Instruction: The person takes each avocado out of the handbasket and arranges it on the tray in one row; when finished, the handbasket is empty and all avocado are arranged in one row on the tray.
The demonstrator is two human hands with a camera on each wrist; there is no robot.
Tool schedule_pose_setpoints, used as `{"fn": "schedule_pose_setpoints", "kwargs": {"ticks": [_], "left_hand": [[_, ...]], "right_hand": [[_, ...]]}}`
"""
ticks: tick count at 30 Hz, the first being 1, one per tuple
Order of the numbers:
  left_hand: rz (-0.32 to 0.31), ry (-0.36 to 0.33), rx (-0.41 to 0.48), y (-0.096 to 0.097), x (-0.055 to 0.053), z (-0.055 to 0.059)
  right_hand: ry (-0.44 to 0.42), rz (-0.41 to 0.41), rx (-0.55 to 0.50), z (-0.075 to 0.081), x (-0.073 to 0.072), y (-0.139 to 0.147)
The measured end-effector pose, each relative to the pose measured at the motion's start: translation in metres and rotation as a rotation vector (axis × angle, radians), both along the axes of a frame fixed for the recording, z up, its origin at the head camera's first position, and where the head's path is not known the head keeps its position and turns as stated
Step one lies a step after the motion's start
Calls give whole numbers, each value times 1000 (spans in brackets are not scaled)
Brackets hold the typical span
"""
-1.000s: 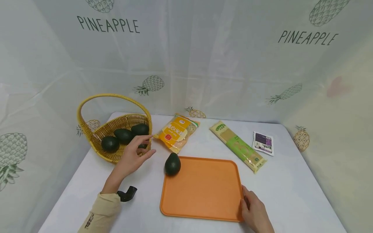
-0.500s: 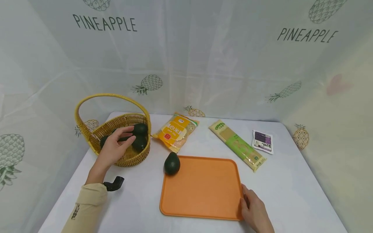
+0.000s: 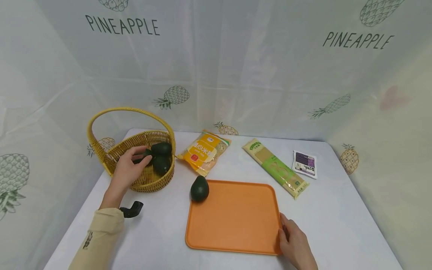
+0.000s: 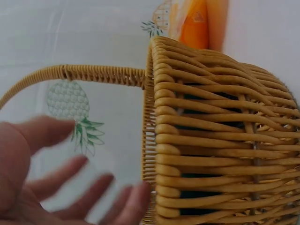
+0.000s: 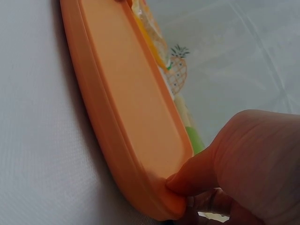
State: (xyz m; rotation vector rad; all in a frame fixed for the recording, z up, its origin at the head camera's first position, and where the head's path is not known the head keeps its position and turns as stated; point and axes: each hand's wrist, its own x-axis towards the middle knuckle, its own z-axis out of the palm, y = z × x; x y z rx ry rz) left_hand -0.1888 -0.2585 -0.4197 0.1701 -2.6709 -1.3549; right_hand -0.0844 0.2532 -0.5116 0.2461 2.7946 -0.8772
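Dark avocados (image 3: 161, 165) in wicker basket (image 3: 152, 185), left of frame; walls likely keep them from rolling. Left hand (image 3: 129, 167) over basket opening, fingers spread, loosely curved, nothing between them in left wrist view. Single avocado (image 3: 200, 189) at upper-left corner of orange tray (image 3: 233, 221), lower centre. Right hand (image 3: 295, 240), lower right, pinches tray edge, presumably steadying it. Yellow packet (image 3: 203, 152), green packet (image 3: 276, 168), purple-white sachet (image 3: 305, 164) beyond tray, apparently kept out of hands' way.
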Motion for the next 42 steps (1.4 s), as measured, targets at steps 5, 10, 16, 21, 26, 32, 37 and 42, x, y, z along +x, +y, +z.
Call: {"fn": "schedule_pose_setpoints", "kwargs": {"ticks": [5,10,16,21,26,32,37,42], "left_hand": [[38,-108,40,-4,-9,5],[41,-154,24,-10,-19,4],[63,-191,-31,-12,-30,1],[67,-249,-68,-17,-38,-1],[42,-312,-95,-22,-43,-5],[-13,-288,-157,-28,-44,-14],[-51,-283,-170,-27,-43,-19],[-82,-273,-162,-23,-43,-20]], "right_hand": [[-12,-11,-3,0,0,0],[3,-5,-8,1,1,1],[1,-7,-14,0,1,1],[4,2,-15,0,1,2],[9,1,-11,-1,1,2],[2,-7,-20,0,1,0],[-1,-4,-21,0,2,0],[7,6,-20,0,1,2]]}}
